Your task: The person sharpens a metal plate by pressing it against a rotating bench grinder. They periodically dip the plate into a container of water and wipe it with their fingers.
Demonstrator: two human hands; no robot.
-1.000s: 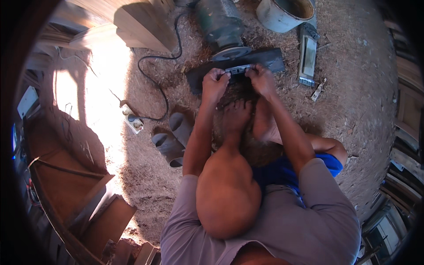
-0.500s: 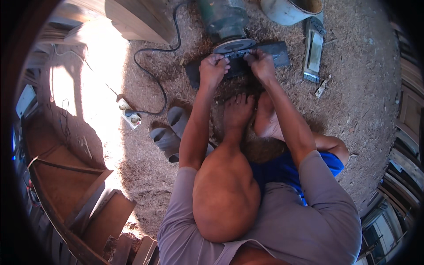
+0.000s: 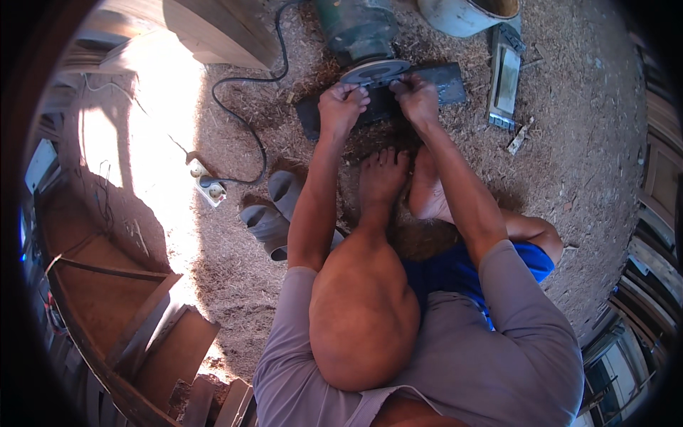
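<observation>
My left hand [image 3: 343, 107] and my right hand [image 3: 417, 103] are both closed, fingertips pinching opposite ends of a small, thin metal piece [image 3: 378, 84]. Its middle lies at the near edge of a round grinding wheel [image 3: 376, 70]; whether it touches the wheel, I cannot tell. Most of the piece is hidden by my fingers and the wheel, and its kind does not show. The wheel sits on the end of a green bench-grinder motor [image 3: 361, 32]. Below my hands lies a dark flat board [image 3: 448, 84] on the ground.
Right of the grinder are a whitish bucket [image 3: 466, 18] and a sharpening stone [image 3: 506, 82] on a holder. A black cord [image 3: 245, 128] runs to a power strip [image 3: 208, 183] at left. Grey slippers [image 3: 267, 226] lie beside my left arm; wood boards [image 3: 171, 356] fill the lower left.
Both hands have shifted very slightly toward the wheel, still pinching the metal piece. Less of the piece shows between my fingers now.
</observation>
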